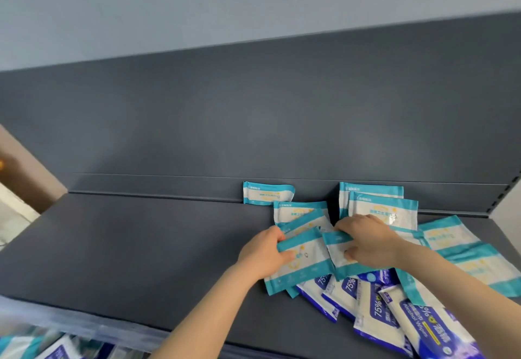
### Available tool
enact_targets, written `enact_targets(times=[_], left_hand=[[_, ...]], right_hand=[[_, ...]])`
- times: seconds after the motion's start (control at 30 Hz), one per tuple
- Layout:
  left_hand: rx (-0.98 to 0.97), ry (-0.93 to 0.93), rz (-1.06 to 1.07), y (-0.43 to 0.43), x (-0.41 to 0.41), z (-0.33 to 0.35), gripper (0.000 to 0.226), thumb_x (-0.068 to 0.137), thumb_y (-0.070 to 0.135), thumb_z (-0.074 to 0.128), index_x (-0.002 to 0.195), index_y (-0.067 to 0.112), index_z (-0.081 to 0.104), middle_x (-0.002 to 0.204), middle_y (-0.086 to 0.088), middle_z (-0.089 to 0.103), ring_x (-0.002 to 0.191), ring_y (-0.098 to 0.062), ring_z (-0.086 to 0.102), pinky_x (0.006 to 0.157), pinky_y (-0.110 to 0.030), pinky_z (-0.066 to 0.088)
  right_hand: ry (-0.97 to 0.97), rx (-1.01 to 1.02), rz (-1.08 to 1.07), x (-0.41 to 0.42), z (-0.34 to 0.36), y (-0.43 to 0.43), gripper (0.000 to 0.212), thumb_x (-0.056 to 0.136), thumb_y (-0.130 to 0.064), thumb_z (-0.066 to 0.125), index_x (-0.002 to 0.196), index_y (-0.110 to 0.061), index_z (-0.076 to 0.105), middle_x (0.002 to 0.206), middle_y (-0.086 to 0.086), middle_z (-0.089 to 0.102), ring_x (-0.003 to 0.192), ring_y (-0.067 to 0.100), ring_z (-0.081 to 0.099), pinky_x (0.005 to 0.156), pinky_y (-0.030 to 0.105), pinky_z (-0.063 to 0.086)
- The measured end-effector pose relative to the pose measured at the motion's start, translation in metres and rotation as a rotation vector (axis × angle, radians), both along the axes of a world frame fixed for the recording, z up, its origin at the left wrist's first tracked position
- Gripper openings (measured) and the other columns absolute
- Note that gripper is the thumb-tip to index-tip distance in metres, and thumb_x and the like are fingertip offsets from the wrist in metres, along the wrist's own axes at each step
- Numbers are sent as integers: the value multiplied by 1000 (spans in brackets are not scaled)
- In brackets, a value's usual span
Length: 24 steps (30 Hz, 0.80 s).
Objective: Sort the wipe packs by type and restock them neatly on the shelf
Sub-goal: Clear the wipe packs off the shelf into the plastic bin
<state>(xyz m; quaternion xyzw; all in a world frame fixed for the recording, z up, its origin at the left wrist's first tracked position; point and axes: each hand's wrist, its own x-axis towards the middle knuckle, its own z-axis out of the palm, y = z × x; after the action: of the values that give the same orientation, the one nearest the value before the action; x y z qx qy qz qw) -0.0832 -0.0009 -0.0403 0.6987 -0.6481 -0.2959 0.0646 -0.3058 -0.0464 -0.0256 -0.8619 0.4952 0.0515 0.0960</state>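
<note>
Several teal-and-white wipe packs lie scattered on the dark grey shelf [127, 246]. My left hand [263, 254] grips the left edge of one teal pack [306, 262]. Beside it, my right hand [369, 240] holds another teal pack [338, 251], thumb under and fingers on top. Further teal packs lean against the back panel: one [267, 193] stands alone and two [380, 206] overlap. Several blue-and-white "75%" alcohol wipe packs [375, 313] lie fanned at the shelf's front right, partly under the teal ones.
More teal packs [465, 251] lie at the far right of the shelf. A clear price rail [70, 325] runs along the front edge, with more packs [42, 347] on the shelf below. The grey back panel [253, 119] rises behind.
</note>
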Motion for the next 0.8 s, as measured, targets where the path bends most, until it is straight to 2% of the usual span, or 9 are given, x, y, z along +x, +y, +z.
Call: enact_targets(times=[0.07,0.13,0.23,0.3,0.47,0.53,0.6,0.7,0.8], left_hand=[[33,15,0,1,-4,-3,38,86,41,64,119,27,50,119,12,54,100,-12,58,81,-34,52],[63,26,-8,1,-3,-4,34,88,38,62,119,25,55,120,9,58,100,-14,61,83,-36,53],[6,48,49,2,7,3,13,92,32,56,92,20,59,100,3,65,89,-17,63,71,-33,50],[-69,34,113,4,23,12,14,94,31,53,83,21,54,93,3,60,82,-14,60,62,-28,44],[-189,79,298,21,83,25,15,96,33,50,95,19,52,100,6,60,86,-10,61,70,-33,53],[-229,81,380,37,115,27,16,96,36,50,98,21,50,102,8,59,86,-9,61,66,-27,53],[-268,92,474,56,148,28,16,96,38,50,101,23,49,104,10,59,86,-8,62,67,-25,55],[-311,86,605,91,203,29,17,97,38,48,106,23,50,106,10,60,87,-7,62,69,-26,56],[-329,72,730,132,260,25,16,98,35,47,105,20,50,106,6,60,87,-6,60,68,-23,53]], right_hand=[[-9,-1,-51,-4,2,1,33,81,-30,56,113,-24,51,110,-5,62,101,17,55,82,27,38],[-26,4,-96,-5,4,2,34,82,-34,57,113,-25,49,108,-4,63,97,19,58,76,28,43],[-144,-26,-158,2,12,2,35,85,-38,56,117,-26,48,110,-4,63,99,19,58,76,30,45],[-254,-58,-194,14,21,0,36,86,-39,57,117,-24,48,109,-2,63,100,21,58,76,32,45],[-480,-42,-162,71,35,-1,30,86,-43,60,95,-17,47,87,-2,61,85,25,59,70,36,45],[-536,-12,-160,105,37,2,33,86,-44,59,83,-15,43,78,0,59,74,23,56,66,39,45],[-570,5,-147,142,39,9,37,87,-45,58,74,-18,36,70,0,53,65,18,49,57,36,38],[-598,56,-83,204,41,23,40,87,-44,59,70,-20,33,66,-4,48,59,11,45,52,30,32],[-557,155,-10,267,40,43,33,86,-47,58,76,-24,36,73,-7,54,65,10,52,56,32,40]])
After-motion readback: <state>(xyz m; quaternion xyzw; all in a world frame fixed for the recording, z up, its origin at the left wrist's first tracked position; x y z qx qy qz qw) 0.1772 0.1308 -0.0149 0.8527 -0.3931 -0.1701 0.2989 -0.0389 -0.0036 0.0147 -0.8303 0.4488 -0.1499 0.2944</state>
